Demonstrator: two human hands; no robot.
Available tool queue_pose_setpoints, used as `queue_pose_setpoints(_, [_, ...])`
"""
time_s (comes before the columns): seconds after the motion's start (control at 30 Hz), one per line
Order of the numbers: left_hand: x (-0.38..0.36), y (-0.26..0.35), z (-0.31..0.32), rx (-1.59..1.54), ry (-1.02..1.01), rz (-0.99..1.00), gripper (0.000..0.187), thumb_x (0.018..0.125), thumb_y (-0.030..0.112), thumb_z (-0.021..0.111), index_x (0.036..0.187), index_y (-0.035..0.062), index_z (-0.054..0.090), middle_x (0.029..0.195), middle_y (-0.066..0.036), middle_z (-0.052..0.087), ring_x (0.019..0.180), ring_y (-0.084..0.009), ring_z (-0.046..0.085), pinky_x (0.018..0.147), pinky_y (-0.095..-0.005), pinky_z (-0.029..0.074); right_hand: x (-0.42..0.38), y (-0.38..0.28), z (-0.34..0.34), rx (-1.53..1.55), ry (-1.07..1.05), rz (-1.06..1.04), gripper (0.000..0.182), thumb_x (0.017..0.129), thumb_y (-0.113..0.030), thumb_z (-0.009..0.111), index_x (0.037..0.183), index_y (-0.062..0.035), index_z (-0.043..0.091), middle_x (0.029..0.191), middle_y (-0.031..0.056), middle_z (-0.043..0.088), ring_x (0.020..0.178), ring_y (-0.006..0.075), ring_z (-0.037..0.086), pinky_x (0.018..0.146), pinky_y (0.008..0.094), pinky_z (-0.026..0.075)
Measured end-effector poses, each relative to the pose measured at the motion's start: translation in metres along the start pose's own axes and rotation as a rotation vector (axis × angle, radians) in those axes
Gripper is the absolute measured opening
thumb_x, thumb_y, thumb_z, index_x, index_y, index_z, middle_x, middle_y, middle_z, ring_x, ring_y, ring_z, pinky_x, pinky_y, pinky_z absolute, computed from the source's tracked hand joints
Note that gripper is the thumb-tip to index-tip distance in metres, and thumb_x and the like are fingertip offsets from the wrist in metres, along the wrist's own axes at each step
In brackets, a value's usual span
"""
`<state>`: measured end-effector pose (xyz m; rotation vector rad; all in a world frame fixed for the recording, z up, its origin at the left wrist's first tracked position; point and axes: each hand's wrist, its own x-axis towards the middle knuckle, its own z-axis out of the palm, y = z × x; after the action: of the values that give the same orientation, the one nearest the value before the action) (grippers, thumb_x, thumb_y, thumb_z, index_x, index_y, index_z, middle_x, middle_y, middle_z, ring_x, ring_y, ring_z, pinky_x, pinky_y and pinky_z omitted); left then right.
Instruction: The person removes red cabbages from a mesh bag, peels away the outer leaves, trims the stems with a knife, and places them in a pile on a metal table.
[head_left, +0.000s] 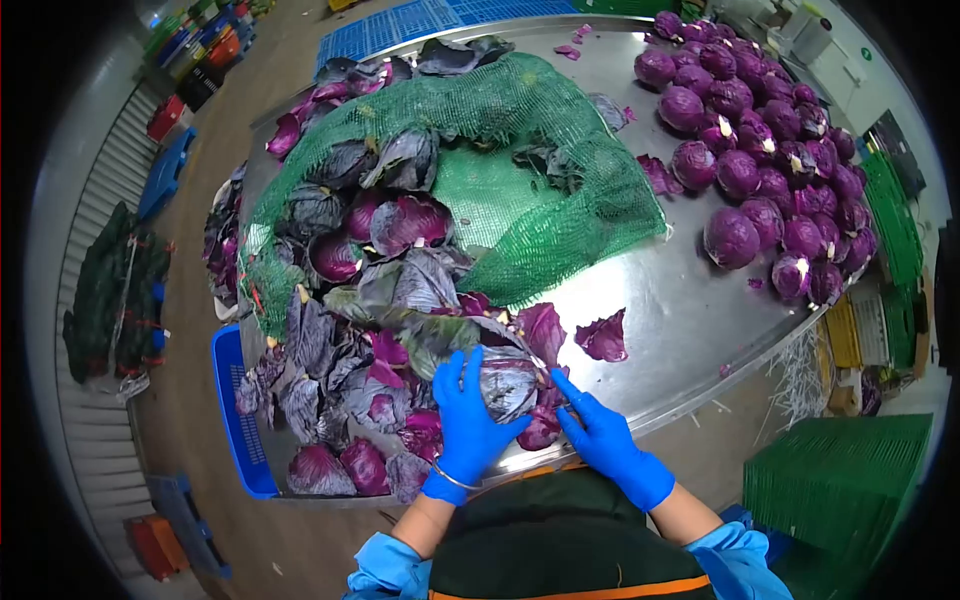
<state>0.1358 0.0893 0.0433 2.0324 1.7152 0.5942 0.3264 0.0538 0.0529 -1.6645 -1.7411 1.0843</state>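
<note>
Close in front of me, a red cabbage (507, 388) with dull outer leaves rests at the table's near edge. My left hand (468, 415), in a blue glove, grips it from the left, with fingers spread over its side and thumb below. On the right, my gloved right hand (607, 440) is closed on what looks like a slim knife (538, 362), its thin blade pointing up and left against the cabbage. The handle is hidden in my fingers. Loose purple leaves (541, 332) lie just beyond the cabbage.
A green mesh bag (540, 110) spills untrimmed cabbages (410, 222) across the metal table (690, 320). Peeled cabbages (732, 238) are heaped at the right. Discarded leaves (318, 470) pile up at left, beside a blue crate (240, 430). Green crates (840, 480) stand at lower right.
</note>
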Motion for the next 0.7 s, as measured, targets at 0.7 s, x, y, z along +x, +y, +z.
queue_pose_setpoints(0.7, [-0.018,-0.081,-0.056,-0.822,0.193,-0.449,0.04,0.073,0.002,0.072,0.11,0.005,0.055,0.1,-0.007,0.063,0.089,-0.0173,0.061,0.085,-0.0292,0.046,0.029,-0.006,0.027,0.519,0.106,0.241,0.032,0.085,-0.014,0.062,0.112,-0.0019,0.051,0.095,0.0083,0.06,0.086,0.0118,0.057,0.074,0.0263,0.048])
